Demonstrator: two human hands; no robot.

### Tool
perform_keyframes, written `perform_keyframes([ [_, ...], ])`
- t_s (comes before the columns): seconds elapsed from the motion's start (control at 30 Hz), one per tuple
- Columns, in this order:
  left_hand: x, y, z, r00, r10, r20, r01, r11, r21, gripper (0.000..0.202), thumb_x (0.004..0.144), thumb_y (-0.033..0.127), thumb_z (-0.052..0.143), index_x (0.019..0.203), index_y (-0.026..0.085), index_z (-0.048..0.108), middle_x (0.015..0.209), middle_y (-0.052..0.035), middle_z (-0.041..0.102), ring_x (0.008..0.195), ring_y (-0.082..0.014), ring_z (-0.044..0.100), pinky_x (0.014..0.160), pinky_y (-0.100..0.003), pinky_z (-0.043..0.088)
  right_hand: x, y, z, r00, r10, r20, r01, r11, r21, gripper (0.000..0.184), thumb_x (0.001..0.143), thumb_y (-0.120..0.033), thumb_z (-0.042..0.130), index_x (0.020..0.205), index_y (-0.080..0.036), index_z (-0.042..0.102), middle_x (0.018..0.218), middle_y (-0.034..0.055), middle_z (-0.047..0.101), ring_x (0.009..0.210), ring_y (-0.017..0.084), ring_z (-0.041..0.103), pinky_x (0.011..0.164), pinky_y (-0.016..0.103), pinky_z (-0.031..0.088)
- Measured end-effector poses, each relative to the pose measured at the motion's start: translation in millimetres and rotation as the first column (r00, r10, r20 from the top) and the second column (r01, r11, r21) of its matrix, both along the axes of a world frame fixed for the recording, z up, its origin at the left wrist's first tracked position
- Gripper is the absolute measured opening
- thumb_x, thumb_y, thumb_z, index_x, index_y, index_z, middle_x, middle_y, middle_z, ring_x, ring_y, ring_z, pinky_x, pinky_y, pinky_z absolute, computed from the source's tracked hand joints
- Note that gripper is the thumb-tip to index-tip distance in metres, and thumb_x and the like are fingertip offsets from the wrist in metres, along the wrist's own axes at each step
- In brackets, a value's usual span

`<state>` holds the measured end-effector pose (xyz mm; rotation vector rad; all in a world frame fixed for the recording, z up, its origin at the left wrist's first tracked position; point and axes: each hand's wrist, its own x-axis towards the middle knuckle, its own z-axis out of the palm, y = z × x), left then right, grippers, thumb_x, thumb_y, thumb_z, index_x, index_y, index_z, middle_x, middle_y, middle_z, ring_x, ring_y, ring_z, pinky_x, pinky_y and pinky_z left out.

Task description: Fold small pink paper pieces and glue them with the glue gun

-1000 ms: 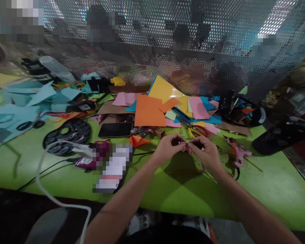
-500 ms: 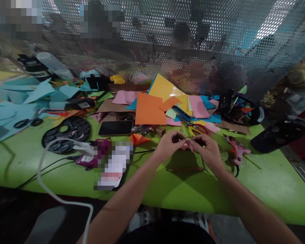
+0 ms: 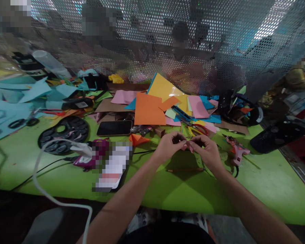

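My left hand [image 3: 169, 145] and my right hand [image 3: 206, 151] meet above the green table [image 3: 188, 193], fingers pinched together on a small pink piece of paper [image 3: 187, 146] held between them. A thin pencil [image 3: 185, 170] lies on the table just below my hands. A folded orange paper shape [image 3: 137, 139] rests to the left of my left hand.
Sheets of coloured paper [image 3: 149, 109] are piled behind my hands, with scissors [image 3: 197, 129] among them. A pink glue gun [image 3: 235, 150] lies right of my right hand. A black phone [image 3: 114, 128], a round black tray [image 3: 63, 134] and a white cable [image 3: 44, 176] sit to the left.
Both hands have stayed together on the pink paper, shifting only slightly. The view has drifted a little.
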<state>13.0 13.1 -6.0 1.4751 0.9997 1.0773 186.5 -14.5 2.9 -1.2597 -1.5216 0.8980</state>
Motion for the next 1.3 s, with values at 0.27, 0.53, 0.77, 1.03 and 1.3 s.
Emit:
perform_keyframes([
  [0.27,0.3,-1.1,1.6,1.000,-0.009,0.005,0.009,1.000,0.000,0.006,0.077,0.019,0.065,0.081,0.015,0.065,0.073,-0.0014,0.069,0.068,-0.0137,0.065,0.066,-0.025,0.051,0.7,0.8,-2.3,1.000,-0.018,0.023,0.017,1.000,0.023,0.018,0.083,-0.037,0.069,0.081,-0.019,0.068,0.069,0.0001,0.064,0.062,0.015,0.056,0.059,0.027,0.043],
  [0.53,-0.1,-2.8,4.2,0.999,-0.030,-0.028,0.030,1.000,0.008,0.007,0.079,0.021,0.064,0.083,0.015,0.066,0.073,-0.0021,0.069,0.070,-0.0144,0.064,0.068,-0.027,0.051,-0.3,-0.8,1.0,0.999,0.008,0.033,-0.009,0.999,0.034,0.018,0.085,-0.037,0.067,0.079,-0.020,0.066,0.063,-0.0014,0.062,0.058,0.015,0.055,0.058,0.028,0.044],
  [0.77,-1.4,-4.0,7.3,0.998,0.010,-0.056,-0.007,0.998,0.056,0.005,0.078,0.022,0.066,0.079,0.017,0.065,0.074,-0.0013,0.070,0.071,-0.0148,0.065,0.068,-0.026,0.052,0.4,-0.6,1.1,0.999,-0.021,0.047,0.020,0.999,0.026,0.019,0.083,-0.039,0.068,0.079,-0.021,0.067,0.072,0.0015,0.065,0.064,0.017,0.057,0.060,0.029,0.045],
  [1.03,-2.1,-3.5,3.3,0.995,-0.011,-0.096,0.015,0.999,0.046,0.008,0.080,0.024,0.064,0.082,0.016,0.066,0.075,-0.0022,0.070,0.071,-0.0153,0.064,0.068,-0.026,0.050,0.0,-0.5,0.1,0.999,-0.010,0.036,0.010,1.000,0.003,0.020,0.084,-0.040,0.067,0.080,-0.020,0.066,0.066,-0.0006,0.063,0.059,0.015,0.055,0.058,0.028,0.044],
  [1.3,-3.5,-5.1,8.0,0.981,0.027,-0.194,-0.005,0.993,0.114,0.006,0.080,0.021,0.063,0.082,0.017,0.067,0.077,-0.0023,0.071,0.074,-0.0160,0.064,0.067,-0.026,0.047,0.2,-0.7,-0.7,0.998,-0.038,0.057,0.037,0.999,0.017,0.017,0.084,-0.038,0.068,0.081,-0.021,0.067,0.072,0.0013,0.065,0.065,0.016,0.056,0.059,0.027,0.045],
])
